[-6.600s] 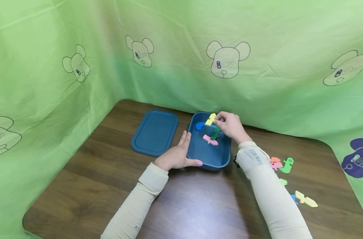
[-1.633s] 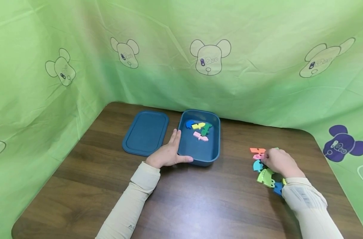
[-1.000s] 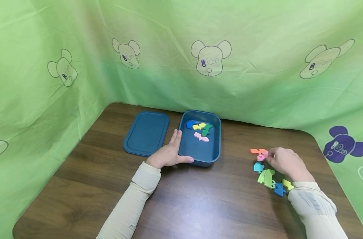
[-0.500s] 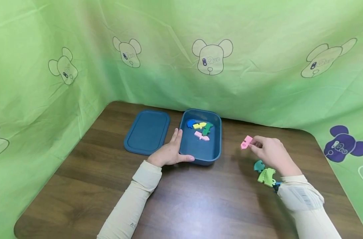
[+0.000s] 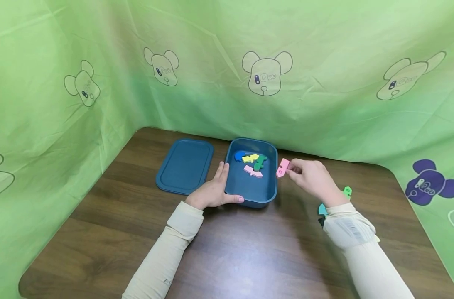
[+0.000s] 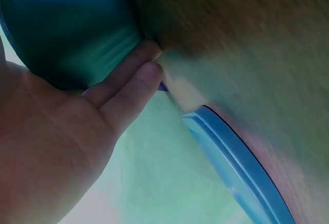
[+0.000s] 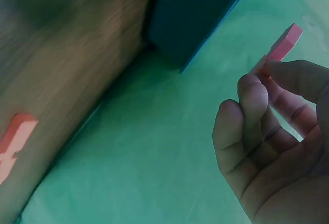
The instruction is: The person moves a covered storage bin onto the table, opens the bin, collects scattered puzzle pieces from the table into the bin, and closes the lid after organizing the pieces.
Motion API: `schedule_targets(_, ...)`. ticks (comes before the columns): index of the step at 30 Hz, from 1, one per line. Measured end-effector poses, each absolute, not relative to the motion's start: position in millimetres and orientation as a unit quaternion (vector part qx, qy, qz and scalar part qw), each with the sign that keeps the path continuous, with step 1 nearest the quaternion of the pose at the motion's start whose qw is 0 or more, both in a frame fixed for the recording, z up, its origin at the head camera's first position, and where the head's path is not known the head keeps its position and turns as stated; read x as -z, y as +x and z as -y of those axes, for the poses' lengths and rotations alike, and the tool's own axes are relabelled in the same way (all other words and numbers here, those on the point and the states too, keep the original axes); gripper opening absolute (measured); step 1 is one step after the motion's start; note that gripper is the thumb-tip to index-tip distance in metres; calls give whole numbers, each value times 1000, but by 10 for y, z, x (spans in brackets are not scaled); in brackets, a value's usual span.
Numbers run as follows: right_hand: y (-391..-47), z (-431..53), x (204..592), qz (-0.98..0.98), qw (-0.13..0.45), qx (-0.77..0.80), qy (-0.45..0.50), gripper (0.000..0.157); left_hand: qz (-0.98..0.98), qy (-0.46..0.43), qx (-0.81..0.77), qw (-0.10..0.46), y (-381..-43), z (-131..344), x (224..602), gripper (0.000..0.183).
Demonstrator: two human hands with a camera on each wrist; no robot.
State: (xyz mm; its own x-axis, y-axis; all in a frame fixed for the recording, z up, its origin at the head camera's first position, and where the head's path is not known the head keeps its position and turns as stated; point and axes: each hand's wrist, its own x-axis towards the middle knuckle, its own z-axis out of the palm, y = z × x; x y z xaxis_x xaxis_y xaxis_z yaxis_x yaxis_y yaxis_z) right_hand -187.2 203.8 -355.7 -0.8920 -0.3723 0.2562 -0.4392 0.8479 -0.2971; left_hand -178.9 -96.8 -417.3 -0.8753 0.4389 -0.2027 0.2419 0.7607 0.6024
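Note:
My right hand (image 5: 310,176) pinches a pink puzzle piece (image 5: 283,167) between thumb and fingertips, just outside the right rim of a blue box (image 5: 245,189). The same pink piece (image 7: 282,41) shows edge-on in the right wrist view, with the box wall (image 7: 193,18) nearby. Straight fingers of my left hand (image 5: 212,193) lie along the box's left side, and its thumb rests at the front rim. Inside the box lie a blue piece (image 5: 239,155), a yellow piece (image 5: 250,158), a dark green piece (image 5: 260,163) and another pink piece (image 5: 253,172).
Left of the box lies its flat blue lid (image 5: 185,166) on the wooden table (image 5: 99,232). A bright green piece (image 5: 347,192) and a teal piece (image 5: 322,209) show around my right forearm, which hides others. An orange piece (image 7: 18,142) appears in the right wrist view.
The yellow piece, earlier in my right hand, now lies in the box. My right hand took a pink piece from the pile at right and carried it left to the box. My left hand stayed put.

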Motion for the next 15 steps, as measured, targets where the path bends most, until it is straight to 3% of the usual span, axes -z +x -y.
schedule_targets(15,-2225,-1562,3521,950,73,-179,246,9,-924,184,-293,162,-1800,974,4172,119)
